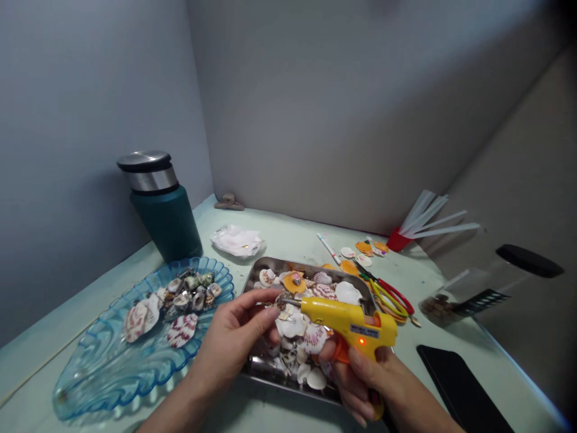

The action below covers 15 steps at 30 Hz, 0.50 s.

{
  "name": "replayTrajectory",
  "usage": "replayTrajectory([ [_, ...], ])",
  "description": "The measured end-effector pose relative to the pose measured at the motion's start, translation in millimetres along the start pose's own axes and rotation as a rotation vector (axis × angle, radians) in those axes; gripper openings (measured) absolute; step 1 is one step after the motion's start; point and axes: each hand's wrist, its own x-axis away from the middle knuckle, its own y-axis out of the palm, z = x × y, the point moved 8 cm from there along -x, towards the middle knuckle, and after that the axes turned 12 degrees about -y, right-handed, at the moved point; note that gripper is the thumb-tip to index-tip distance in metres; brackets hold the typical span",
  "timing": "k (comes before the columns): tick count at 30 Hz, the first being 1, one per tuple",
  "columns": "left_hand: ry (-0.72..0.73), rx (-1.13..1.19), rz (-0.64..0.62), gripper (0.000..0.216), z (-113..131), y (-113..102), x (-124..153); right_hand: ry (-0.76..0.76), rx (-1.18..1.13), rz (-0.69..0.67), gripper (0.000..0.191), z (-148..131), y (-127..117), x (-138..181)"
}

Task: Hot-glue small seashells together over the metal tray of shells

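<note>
My right hand [365, 376] grips a yellow glue gun [349, 322] with an orange trigger and a lit red lamp; its nozzle points left. My left hand [234, 340] pinches a small shell [283, 305] right at the nozzle tip, thumb and fingers closed on it. Both hands hover over a metal tray [255, 273] filled with several pink, white and orange scallop shells.
A blue glass shell-shaped dish [108, 367] with shells lies at the left. A teal flask [162, 207] stands behind it. Crumpled tissue [237, 240], scissors [390, 294], a red holder of glue sticks [399, 239], a clear jar [455, 300] and a black phone [460, 388] surround the tray.
</note>
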Motion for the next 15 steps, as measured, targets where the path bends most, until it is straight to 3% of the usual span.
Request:
replayTrajectory([
  [9, 0.010, 0.064, -0.033, 0.039, -1.5, -1.2, -1.6, -0.018, 0.015, 0.043, 0.036, -0.8, -1.8, 0.3],
  [15, 0.038, 0.276, -0.116, 0.028, 4.1, 1.0, -2.2, -0.078, 0.079, 0.120, 0.034, -5.2, -4.4, 0.7],
])
